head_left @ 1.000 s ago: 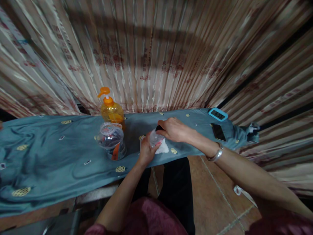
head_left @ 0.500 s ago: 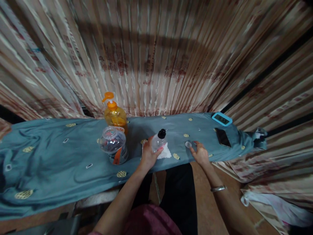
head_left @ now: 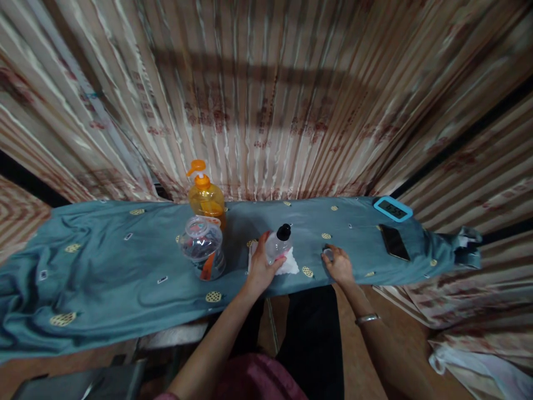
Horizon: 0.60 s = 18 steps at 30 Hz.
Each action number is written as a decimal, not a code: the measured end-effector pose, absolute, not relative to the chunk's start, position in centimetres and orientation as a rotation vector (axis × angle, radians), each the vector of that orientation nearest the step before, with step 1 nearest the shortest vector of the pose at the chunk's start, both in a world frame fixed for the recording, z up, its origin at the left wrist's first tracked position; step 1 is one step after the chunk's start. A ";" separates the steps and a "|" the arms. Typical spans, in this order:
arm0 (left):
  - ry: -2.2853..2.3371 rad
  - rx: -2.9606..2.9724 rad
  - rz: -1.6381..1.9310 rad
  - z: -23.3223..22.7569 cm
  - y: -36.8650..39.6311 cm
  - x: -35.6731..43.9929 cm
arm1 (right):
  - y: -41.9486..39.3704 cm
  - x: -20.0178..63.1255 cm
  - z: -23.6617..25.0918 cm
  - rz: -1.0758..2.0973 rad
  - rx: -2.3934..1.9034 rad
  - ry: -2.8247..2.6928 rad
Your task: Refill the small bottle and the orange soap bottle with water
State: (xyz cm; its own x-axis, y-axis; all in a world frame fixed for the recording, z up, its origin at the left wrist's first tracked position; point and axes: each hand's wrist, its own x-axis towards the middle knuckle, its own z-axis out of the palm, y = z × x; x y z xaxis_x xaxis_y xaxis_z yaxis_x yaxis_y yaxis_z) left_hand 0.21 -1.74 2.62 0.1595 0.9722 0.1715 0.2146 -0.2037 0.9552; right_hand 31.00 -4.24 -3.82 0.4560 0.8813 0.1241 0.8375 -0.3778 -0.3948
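Clear bottle (head_left: 272, 248), black-topped: in the grip of my left hand (head_left: 260, 268), wrapped round it, over white paper (head_left: 292, 264), near the table's (head_left: 108, 266) front edge; small clear cap (head_left: 328, 254): pinched by my right hand (head_left: 341, 268), farther right along that edge; clock (head_left: 393, 209) and phone (head_left: 395, 243): toward the right end

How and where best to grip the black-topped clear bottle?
Probably around the clear body, below the black top, coming from the near left, as the left hand does. The rounded body looks wider than the top, so fingers can wrap it, and this leaves the narrow top uncovered.
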 end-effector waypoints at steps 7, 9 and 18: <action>1.159 1.542 1.090 2.0 -1.8 0.0 | -4.2 31.0 -3.2 0.233 -2.267 -1.393; 1.171 1.538 1.078 1.6 -1.9 -0.1 | -4.4 30.9 -3.0 0.258 -2.263 -1.372; 1.211 1.551 1.072 0.2 -2.2 -0.2 | -4.5 27.4 -2.6 0.412 -2.145 -1.523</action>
